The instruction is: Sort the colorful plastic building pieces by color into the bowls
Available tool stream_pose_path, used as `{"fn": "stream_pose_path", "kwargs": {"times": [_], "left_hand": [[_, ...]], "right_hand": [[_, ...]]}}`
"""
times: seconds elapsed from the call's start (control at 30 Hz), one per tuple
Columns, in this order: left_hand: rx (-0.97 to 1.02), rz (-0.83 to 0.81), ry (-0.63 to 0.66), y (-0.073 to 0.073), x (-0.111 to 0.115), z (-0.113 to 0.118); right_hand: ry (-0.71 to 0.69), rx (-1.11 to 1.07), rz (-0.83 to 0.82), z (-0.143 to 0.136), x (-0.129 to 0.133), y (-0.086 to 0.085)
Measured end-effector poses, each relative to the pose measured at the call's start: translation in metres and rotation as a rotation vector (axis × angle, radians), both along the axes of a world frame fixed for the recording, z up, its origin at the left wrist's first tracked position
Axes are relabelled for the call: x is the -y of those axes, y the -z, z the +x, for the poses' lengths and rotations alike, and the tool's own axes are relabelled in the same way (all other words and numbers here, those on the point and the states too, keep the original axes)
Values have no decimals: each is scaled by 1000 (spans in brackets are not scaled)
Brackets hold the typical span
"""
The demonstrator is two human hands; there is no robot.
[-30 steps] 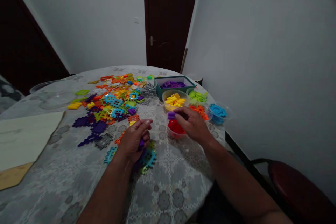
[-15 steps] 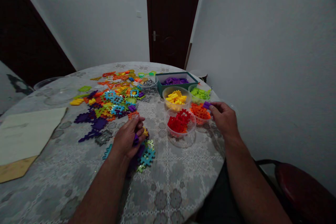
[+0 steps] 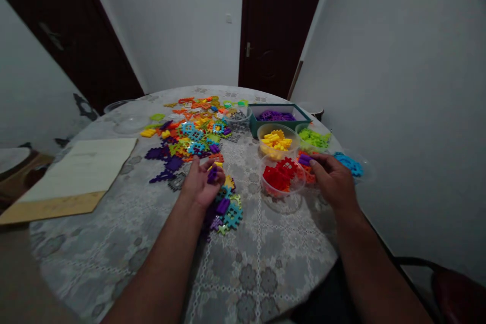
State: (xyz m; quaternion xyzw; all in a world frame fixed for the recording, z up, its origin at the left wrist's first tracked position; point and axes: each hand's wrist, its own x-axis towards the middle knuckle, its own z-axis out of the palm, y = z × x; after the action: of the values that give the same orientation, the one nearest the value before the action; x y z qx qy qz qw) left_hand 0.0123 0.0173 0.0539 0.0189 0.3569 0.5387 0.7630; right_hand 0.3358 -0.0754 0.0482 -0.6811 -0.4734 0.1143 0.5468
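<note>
The two hands are apart, the right hand (image 3: 336, 180) pinching a purple block (image 3: 305, 160) between thumb and fingers over the orange pieces (image 3: 310, 176), whose bowl it partly hides. The left hand (image 3: 200, 185) is turned palm up, fingers loosely curled round a second purple block (image 3: 212, 175). Just beside the left hand lies a small heap (image 3: 232, 216) of teal, purple and green pieces. Between the hands stands the red pieces' clear bowl (image 3: 268, 191), in the way of a straight path from one to the other. Behind it are a bowl of yellow pieces (image 3: 276, 140), one of green pieces (image 3: 314, 137) and a green-sided box (image 3: 258, 129) holding purple pieces; blue pieces (image 3: 348, 164) sit beyond the right hand. A wide mixed pile (image 3: 193, 134) spreads past the left hand, with a board (image 3: 72, 206) farther left. Patterned tablecloth (image 3: 261, 253) stretches between the forearms to the near edge; the table's right edge passes under the right forearm, close to the wall (image 3: 413, 111).
</note>
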Motion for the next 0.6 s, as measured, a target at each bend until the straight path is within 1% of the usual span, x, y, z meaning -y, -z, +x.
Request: {"fn": "stream_pose_path", "kwargs": {"times": [0.07, 0.17, 0.23, 0.33, 0.4, 0.47, 0.5, 0.53, 0.6], "left_hand": [[9, 13, -28, -1, 2, 0], [2, 68, -37, 0, 4, 3], [-47, 121, -40, 3, 5, 5], [-150, 224, -30, 10, 6, 9], [-199, 285, -7, 14, 6, 11], [-232, 329, 20, 15, 8, 12], [-247, 347, 35, 15, 8, 12], [-264, 359, 50, 15, 9, 12], [-301, 379, 70, 14, 11, 13]], "right_hand": [[-11, -14, -20, -4, 0, -1], [-54, 10, -52, -10, 1, -2], [-131, 56, -91, -13, 0, -6], [-319, 161, -179, -16, -11, -21], [-436, 226, -233, -15, -30, -36], [-480, 225, -256, -13, -58, -51], [-456, 188, -237, -12, -75, -59], [-402, 135, -193, -10, -92, -66], [-254, 37, -57, -9, -122, -76]]}}
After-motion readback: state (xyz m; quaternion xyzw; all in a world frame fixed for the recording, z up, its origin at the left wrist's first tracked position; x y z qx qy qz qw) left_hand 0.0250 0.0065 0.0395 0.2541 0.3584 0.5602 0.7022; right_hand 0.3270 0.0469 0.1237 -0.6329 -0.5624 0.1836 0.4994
